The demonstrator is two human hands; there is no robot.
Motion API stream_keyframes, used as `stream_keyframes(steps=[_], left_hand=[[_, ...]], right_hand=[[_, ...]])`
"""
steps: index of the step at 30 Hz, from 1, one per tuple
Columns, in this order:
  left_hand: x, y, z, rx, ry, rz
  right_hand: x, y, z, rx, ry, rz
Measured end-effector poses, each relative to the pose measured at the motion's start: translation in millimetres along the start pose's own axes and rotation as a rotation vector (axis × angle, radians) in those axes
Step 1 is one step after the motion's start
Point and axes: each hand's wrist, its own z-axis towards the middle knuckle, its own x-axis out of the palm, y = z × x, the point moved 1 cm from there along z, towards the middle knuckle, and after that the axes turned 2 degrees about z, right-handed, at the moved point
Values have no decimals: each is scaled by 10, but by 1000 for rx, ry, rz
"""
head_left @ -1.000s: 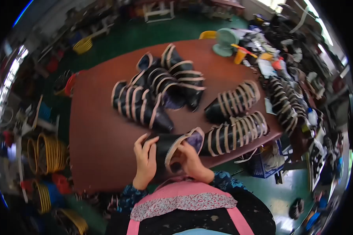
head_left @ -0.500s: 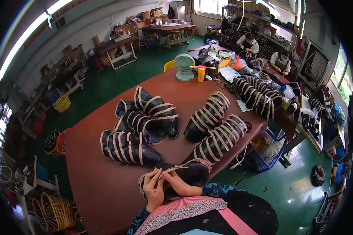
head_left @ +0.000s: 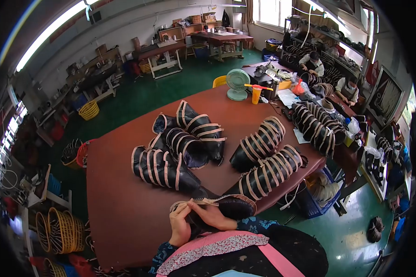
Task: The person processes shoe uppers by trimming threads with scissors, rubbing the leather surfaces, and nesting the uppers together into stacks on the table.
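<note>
At the near edge of the table, both hands grip a black boot upper (head_left: 238,207) with a dark lining and tan tape along its rim. My left hand (head_left: 179,225) pinches the taped edge on the left side. Right beside it, my right hand (head_left: 212,217) presses the same edge, its fingertips meeting the left hand's. Part of the upper is hidden behind the hands. Just beyond lies another black boot upper (head_left: 166,173) banded with tan strips, with more of them (head_left: 187,145) heaped behind it. Two further banded uppers (head_left: 270,173) lie to the right.
The brown table (head_left: 120,217) spreads out ahead. A green fan (head_left: 238,82) and an orange cup (head_left: 256,95) stand at its far end. Two people (head_left: 313,64) sit at the back right. A blue crate (head_left: 316,196) is by the right edge; yellow baskets (head_left: 64,231) are at lower left.
My view has turned left and up slightly, so the table and uppers appear farther right. Both hands stay together on the taped edge, with the fingers slightly shifted.
</note>
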Motion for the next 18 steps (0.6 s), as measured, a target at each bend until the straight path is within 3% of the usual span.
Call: stream_keyframes(steps=[5,7,8,10,13,15,16,18], left_hand=[[-42,18,32,-76,-73,-63],[-71,13,77,21,-122,288],[-69,50,134,18,-134,283],[-77,96,185,317,-178,633],[83,-151,262,495,-188,830],[103,-220,272,423,-150,826],[48,-137,232,385,-160,833],[-47,9,319,341,-120,884]], right_hand=[[59,-256,28,-198,-104,-72],[19,-339,79,-277,-133,-45],[0,-374,92,-157,-147,2],[31,-666,86,-10,-140,179],[-22,-244,0,287,-105,443],[-46,-232,5,238,-84,421],[-36,-229,-38,386,-81,601],[-9,-332,-42,400,-80,629]])
